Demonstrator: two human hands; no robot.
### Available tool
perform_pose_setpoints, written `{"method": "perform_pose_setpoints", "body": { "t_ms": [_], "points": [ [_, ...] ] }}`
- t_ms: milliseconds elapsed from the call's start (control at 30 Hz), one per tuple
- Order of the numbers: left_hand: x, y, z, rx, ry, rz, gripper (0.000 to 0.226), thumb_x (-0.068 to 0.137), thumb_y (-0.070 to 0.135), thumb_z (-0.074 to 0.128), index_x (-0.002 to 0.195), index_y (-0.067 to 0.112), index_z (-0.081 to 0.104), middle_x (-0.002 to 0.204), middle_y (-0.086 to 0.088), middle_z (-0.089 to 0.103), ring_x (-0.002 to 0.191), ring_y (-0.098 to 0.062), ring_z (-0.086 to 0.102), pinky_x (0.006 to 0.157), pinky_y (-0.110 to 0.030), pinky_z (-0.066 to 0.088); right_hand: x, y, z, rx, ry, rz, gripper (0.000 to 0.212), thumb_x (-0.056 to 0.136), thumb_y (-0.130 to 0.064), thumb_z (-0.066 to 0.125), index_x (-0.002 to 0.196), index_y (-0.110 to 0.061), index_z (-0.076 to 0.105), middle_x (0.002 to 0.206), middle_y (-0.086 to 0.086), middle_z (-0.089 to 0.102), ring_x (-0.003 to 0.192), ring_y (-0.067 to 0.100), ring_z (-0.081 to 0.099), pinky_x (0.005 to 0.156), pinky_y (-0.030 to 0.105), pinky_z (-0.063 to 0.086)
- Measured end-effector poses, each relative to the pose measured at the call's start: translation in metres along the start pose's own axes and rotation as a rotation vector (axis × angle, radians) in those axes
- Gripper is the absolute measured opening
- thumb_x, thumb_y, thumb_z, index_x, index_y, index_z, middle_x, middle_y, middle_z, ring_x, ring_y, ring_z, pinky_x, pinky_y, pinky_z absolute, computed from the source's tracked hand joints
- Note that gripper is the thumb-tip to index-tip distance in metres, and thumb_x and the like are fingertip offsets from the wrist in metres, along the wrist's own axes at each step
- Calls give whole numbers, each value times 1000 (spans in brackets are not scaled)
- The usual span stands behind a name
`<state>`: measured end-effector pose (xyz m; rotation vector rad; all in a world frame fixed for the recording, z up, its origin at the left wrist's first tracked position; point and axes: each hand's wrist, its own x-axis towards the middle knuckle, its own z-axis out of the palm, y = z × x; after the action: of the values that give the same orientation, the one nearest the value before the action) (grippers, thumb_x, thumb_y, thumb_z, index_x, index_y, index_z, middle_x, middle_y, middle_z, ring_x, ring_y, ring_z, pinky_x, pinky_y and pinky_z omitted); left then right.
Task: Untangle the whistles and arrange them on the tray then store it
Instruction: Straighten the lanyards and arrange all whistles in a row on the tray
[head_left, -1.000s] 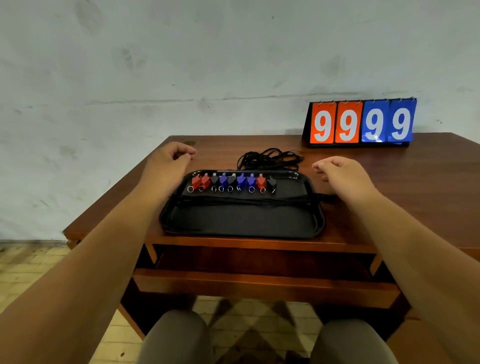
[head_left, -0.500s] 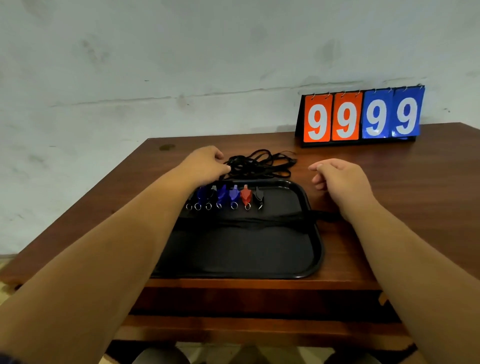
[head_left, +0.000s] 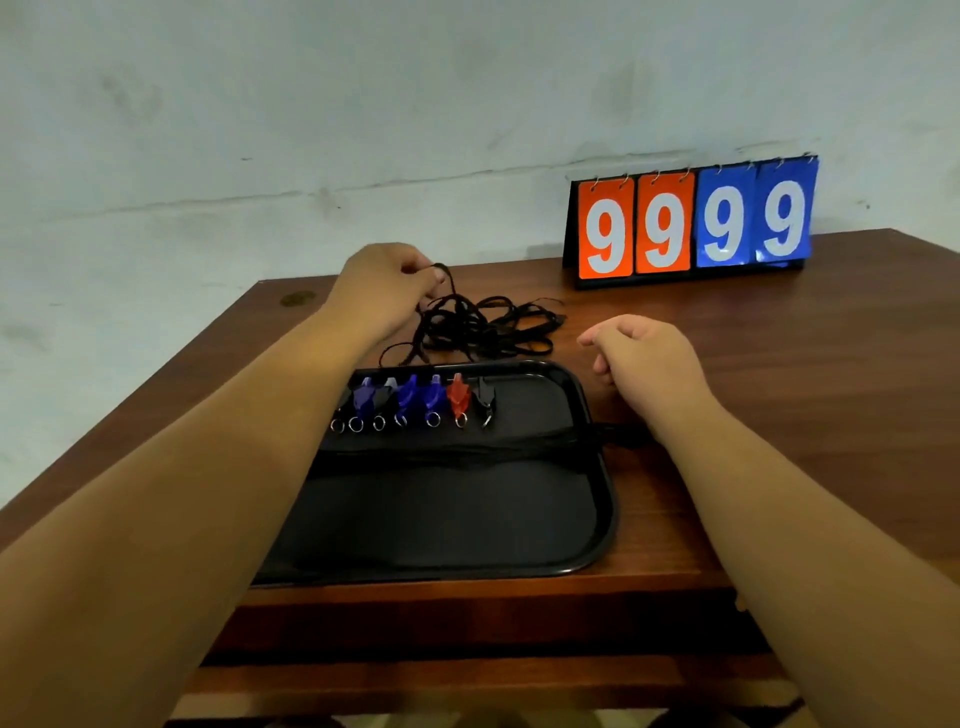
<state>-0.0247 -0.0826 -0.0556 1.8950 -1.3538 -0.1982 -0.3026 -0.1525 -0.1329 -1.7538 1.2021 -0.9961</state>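
From my feed, the left hand (head_left: 387, 283) is out toward the far edge of the table (head_left: 779, 364), fingers curled in and pinching a loop of the black lanyards (head_left: 483, 325), lifting that strand a little above the rest. The lanyards lie in a loose tangle on the wood just beyond the far rim of the tray (head_left: 597, 519). The right hand (head_left: 644, 358) sits beside the tray's far right corner, fingers loosely curled, gripping nothing that I can see.

The black tray lies along the near edge of the table, and my left forearm crosses its left side. The whistles (head_left: 415, 397) stand in a row inside its far rim, touching or nearly so. I can count blue, black, blue, blue, red and black, each with a metal ring at its near end; the leftmost ones are hidden by the forearm. A straight bundle of cords (head_left: 467, 449) crosses the tray just nearer than the rings, passes over the right rim and vanishes under my right wrist.

A scoreboard (head_left: 691, 223) reading 9999, two orange cards and two blue, stands at the far edge near the right corner, against the wall (head_left: 311, 130).
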Motion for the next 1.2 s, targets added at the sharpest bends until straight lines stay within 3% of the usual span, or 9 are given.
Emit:
{"method": "perform_pose_setpoints", "body": {
  "t_ms": [133, 400, 500, 700, 767, 867, 967, 1067, 1200],
  "points": [
    [-4, 31, -12, -88, 41, 46, 16, 103, 36, 67, 100, 23, 77, 93, 6, 79, 90, -27, 78, 83, -50, 66, -8, -2, -2, 26, 2, -12, 29, 107, -27, 52, 98, -32, 80, 83, -1, 74, 84, 20, 69, 72, 33, 52],
    [-19, 67, -33, -147, 36, 80, 19, 103, 35, 68, 106, 18, 77, 96, 0, 77, 81, -15, 79, 77, -43, 68, -21, -26, -7, 96, 51, 23, 24, 111, -27, 54, 109, -31, 77, 98, -2, 73, 92, 17, 68, 70, 26, 50],
    [-23, 79, -39, -152, 15, 79, 21, 104, 36, 67, 106, 17, 78, 97, -3, 75, 80, -17, 80, 75, -40, 69, -21, -49, -6, 76, -20, -58, 20, 109, -31, 59, 123, -33, 73, 111, -11, 70, 107, 10, 65, 87, 28, 55],
    [-26, 97, -50, -212, -1, 59, 29, 104, 41, 66, 100, 15, 78, 95, -8, 73, 82, -21, 78, 72, -40, 69, -12, -106, 17, -85, -167, -161, 60, 103, -45, 69, 158, -37, 48, 129, -3, 63, 106, 11, 65, 87, 28, 56],
    [-27, 99, -52, -243, -8, 49, 32, 104, 43, 67, 99, 13, 78, 92, -7, 71, 78, -20, 76, 73, -43, 69, -11, -114, 28, -10, -153, -109, 56, 104, -42, 68, 156, -37, 49, 127, 1, 68, 102, 16, 69, 86, 33, 62],
    [-31, 94, -50, -292, -22, 15, 39, 103, 46, 68, 99, 9, 78, 90, -10, 67, 75, -18, 73, 71, -43, 69, -10, -116, 40, 125, -173, -17, 26, 108, -33, 64, 134, -32, 64, 100, 0, 75, 79, 14, 69, 72, 33, 62],
    [-31, 81, -48, -330, -12, -33, 44, 100, 53, 70, 96, 10, 79, 85, -14, 70, 70, -20, 74, 74, -42, 69, -7, -114, 44, 193, -138, 17, 4, 111, -31, 59, 113, -30, 62, 95, -1, 76, 79, 15, 70, 80, 39, 63],
    [-26, 64, -44, -268, 2, -41, 45, 98, 58, 69, 95, 14, 80, 85, -10, 75, 68, -22, 77, 83, -41, 68, 6, -106, 41, 269, -123, 56, 23, 111, -36, 56, 116, -23, 75, 102, 1, 77, 84, 16, 73, 75, 34, 64],
    [-19, 41, -31, -25, -26, 1, 44, 95, 67, 66, 105, 26, 76, 104, 6, 75, 79, -17, 78, 81, -34, 59, 27, -103, 30, 406, -61, 160, 21, 108, -28, 55, 109, -18, 74, 104, 9, 79, 79, 17, 74, 69, 32, 65]
  ]
}}
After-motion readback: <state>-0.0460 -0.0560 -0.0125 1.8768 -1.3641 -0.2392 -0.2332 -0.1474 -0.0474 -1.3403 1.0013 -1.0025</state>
